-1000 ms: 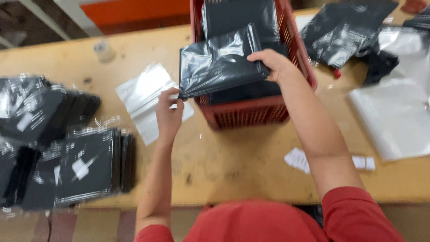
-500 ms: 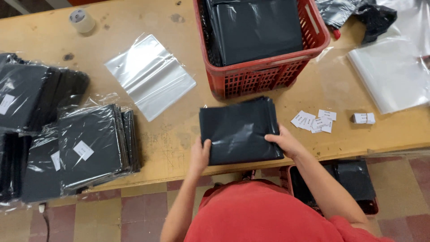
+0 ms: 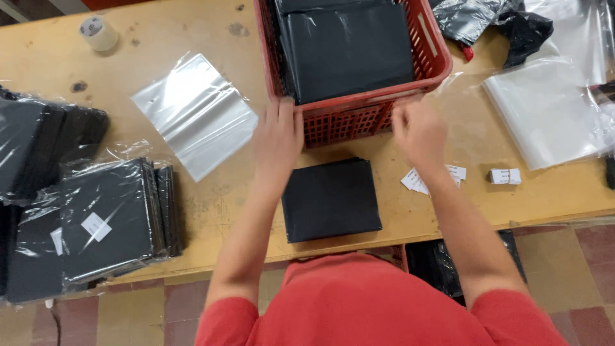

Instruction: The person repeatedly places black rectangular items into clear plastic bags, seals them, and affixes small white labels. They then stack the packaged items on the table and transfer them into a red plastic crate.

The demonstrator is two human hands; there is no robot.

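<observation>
A flat, square black plastic packet (image 3: 331, 199) lies matte and smooth on the worn wooden counter (image 3: 192, 29), near its front edge, between the person's forearms and touched by neither hand. Just beyond it stands a red plastic lattice basket (image 3: 359, 118) holding more dark, glossy folded bags. The left hand (image 3: 277, 136) rests with fingers spread flat against the basket's near wall, holding nothing. The right hand (image 3: 419, 131) hovers loosely curled just beside the basket's right corner, also empty, though it is blurred. A clear, shiny cellophane sleeve (image 3: 195, 114) lies to the left, and small white paper labels (image 3: 416, 181) sit right of the packet.
</observation>
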